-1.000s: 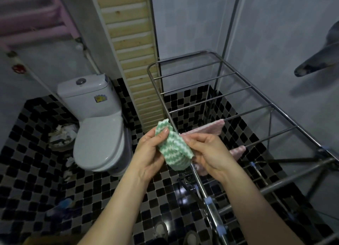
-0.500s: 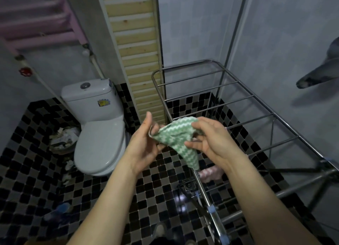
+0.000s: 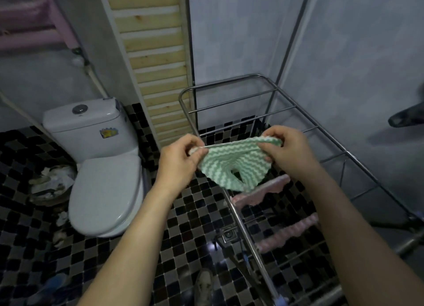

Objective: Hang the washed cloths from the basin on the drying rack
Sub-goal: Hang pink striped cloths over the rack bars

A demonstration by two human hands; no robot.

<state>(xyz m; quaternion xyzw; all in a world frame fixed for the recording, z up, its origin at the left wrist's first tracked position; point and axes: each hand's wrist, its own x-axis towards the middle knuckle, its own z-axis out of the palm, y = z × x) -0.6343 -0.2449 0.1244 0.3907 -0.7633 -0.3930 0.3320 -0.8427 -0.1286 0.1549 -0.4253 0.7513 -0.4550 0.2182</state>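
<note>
We hold the green-and-white cloth [image 3: 234, 166] in the air between our left hand [image 3: 181, 159] and right hand [image 3: 289, 149], the curled fingers [image 3: 195, 143] of each pinching an end of its top edge. We judge this grip is meant to draw that edge straight so it can go flat over a bar. The cloth hangs above the left side rail of the drying rack [image 3: 229, 82], touching no bar that we can see. It is soft, with wavy green and white stripes. Its upper edge is taut and its lower part sags in loose folds, not yet fully opened. Two pink cloths [image 3: 263, 191] already lie over bars nearer us, so a free bar toward the far edge looks the likely place.
</note>
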